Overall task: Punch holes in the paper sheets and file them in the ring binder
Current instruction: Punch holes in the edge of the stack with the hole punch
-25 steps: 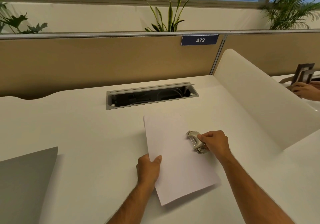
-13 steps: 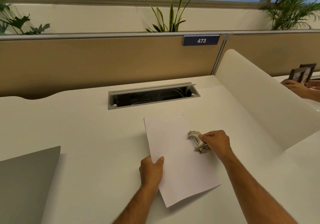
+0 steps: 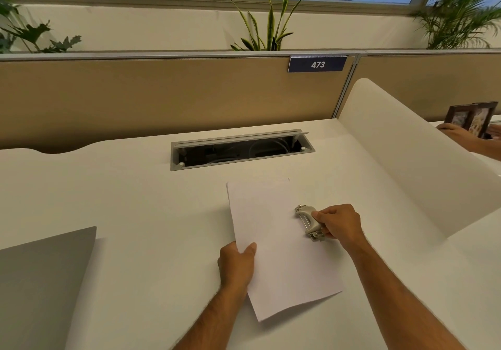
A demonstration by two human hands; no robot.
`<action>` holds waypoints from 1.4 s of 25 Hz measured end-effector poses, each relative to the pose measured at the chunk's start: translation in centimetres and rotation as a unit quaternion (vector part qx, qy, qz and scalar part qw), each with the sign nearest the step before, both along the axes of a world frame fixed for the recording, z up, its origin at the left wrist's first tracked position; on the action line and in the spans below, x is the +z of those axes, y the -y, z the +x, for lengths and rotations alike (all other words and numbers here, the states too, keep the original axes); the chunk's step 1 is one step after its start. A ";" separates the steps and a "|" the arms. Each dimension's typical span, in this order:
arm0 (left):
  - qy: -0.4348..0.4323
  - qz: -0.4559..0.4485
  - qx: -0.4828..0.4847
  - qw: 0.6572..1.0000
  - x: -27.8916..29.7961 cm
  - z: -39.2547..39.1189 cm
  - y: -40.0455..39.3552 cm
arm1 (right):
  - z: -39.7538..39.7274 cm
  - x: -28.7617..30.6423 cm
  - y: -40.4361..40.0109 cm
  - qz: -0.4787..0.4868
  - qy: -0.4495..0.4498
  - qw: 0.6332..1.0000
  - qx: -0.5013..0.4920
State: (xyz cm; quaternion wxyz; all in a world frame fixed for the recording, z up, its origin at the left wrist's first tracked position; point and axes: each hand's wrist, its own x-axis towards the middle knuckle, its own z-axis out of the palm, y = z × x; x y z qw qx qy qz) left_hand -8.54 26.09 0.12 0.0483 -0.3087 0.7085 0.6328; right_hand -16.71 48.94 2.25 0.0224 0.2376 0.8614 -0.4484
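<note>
Head view: paper (image 3: 279, 244) lying on table (image 3: 135, 200), just in front of cable slot (image 3: 241, 150). Left hand (image 3: 236, 264) pinching paper's left edge. Right hand (image 3: 339, 225) gripping punch (image 3: 307, 222) at paper's right edge. Binder not identifiable. Risk: sheet sitting skewed to punch, so holes likely landing crooked; loose pinch letting paper slide.

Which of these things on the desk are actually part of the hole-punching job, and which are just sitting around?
In use: paper sheet, held by the left hand; hole punch, gripped by the right hand.

Lying about: grey laptop, cable hatch, picture frames, plants.
</note>
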 end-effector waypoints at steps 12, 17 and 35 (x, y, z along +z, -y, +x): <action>0.010 0.008 -0.006 1.000 0.0 -0.3 0.2 | -2.8 2.4 1.7 0.060 -0.041 0.997 -0.033; 0.013 0.007 0.000 1.000 -0.1 -0.4 0.4 | -4.7 2.3 2.2 0.092 -0.020 0.996 0.001; 0.013 0.011 0.002 1.000 -0.1 -0.8 0.2 | -5.7 -1.7 2.8 0.164 -0.065 0.984 -0.008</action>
